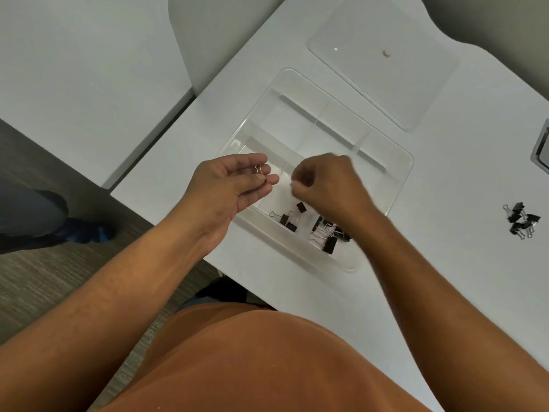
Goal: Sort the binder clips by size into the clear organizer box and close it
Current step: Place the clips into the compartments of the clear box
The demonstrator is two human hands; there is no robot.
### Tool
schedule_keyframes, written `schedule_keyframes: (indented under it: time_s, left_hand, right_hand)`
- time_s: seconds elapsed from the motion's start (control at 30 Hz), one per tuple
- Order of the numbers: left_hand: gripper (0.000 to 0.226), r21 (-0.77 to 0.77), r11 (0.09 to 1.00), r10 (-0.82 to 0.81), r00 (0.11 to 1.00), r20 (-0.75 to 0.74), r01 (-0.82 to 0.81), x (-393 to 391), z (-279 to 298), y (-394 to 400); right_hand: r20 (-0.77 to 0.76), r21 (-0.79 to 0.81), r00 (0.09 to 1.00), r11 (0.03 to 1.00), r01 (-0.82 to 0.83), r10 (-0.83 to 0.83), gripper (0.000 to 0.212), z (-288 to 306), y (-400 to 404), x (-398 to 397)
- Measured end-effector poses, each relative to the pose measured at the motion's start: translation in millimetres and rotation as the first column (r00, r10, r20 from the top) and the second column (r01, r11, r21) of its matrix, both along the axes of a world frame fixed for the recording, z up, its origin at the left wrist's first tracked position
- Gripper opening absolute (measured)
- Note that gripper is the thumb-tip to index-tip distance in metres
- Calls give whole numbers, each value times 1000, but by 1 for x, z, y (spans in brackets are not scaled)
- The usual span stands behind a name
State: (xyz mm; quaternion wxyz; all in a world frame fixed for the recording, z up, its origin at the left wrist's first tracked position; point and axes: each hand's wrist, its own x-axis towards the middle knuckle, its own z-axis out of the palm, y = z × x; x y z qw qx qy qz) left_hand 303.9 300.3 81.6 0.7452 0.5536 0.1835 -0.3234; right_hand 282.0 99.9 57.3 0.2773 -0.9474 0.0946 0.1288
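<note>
Organizer box (395, 162) holds binder clips (326, 233) in two near compartments.

White table (416, 292) carries clear organizer box (395, 173), its lid (416, 84) lying apart behind, loose binder clips (521, 220) far right.
</note>
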Motion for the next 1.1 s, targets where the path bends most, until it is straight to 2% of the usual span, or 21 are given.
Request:
schedule_keyframes:
  time_s: [0.03,0.07,0.13,0.17,0.27,0.3,0.37,0.43,0.5,0.6,0.67,0.73,0.77,0.8,0.87,0.9,0.93,1.0,1.1]
  left_hand:
    - [27,12,1000,-2,1000,7,2,1,0,0]
    - [27,19,1000,-7,1000,12,7,1,-1,-1]
    - [26,15,1000,-10,1000,9,10,3,0,-3]
    - [25,9,1000,-9,1000,2,9,4,1,-5]
    - [26,-3,1000,-6,1000,-9,6,4,4,-11]
    - [27,-6,1000,-5,1000,-7,5,5,5,-13]
    - [28,3,1000,-6,1000,-2,6,6,7,-14]
    - [28,21,1000,-2,1000,2,2,8,6,-13]
    - [27,33,999,9,1000,5,-10,9,4,-10]
    - [24,44,999,-5,1000,-3,5,9,1,-6]
    - [22,44,999,-26,999,-37,28,8,-1,-5]
    - [22,21,999,-27,996,-80,29,7,-2,-6]
    - [21,0,1000,-17,995,-98,18,6,-1,-6]
    - [21,-22,1000,-5,994,-113,2,6,-1,-6]
    - [23,-58,998,16,990,-138,-24,4,0,-8]
    - [27,-77,996,22,987,-156,-35,2,1,-9]
    - [31,-105,994,25,983,-184,-45,0,0,-11]
    - [33,-176,982,22,966,-257,-69,-4,0,-17]
    - [39,-267,959,1,944,-329,-95,-8,-2,-26]
  right_hand:
    - [14,137,994,985,108,-111,10,13,-9,-1]
    - [21,294,970,929,225,-241,12,25,-19,-4]
    - [-58,582,887,706,402,-457,18,39,-37,-9]
    - [-127,672,850,586,453,-512,20,42,-44,-13]
    - [-291,780,780,334,529,-555,16,43,-57,-24]
    - [-316,796,767,284,535,-559,16,42,-59,-26]
    - [-317,810,755,251,530,-574,17,40,-58,-30]
    - [-276,809,755,281,517,-595,18,38,-55,-32]
    - [-206,779,773,378,501,-600,17,38,-50,-32]
    - [-43,649,852,634,420,-522,11,38,-41,-28]
    - [43,489,937,825,284,-348,18,36,-32,-22]
    - [-9,326,982,928,182,-190,26,34,-23,-15]
    - [-69,304,982,933,191,-178,27,34,-21,-11]
    - [-134,349,971,908,232,-197,27,34,-21,-7]
    - [-215,546,950,778,310,-227,23,38,-22,-1]
    - [-218,633,951,710,309,-220,22,43,-21,0]
    - [-195,675,960,682,281,-203,27,47,-19,0]
    - [-82,631,982,754,183,-169,34,53,-11,-4]
    - [72,411,990,908,81,-121,27,52,4,-10]
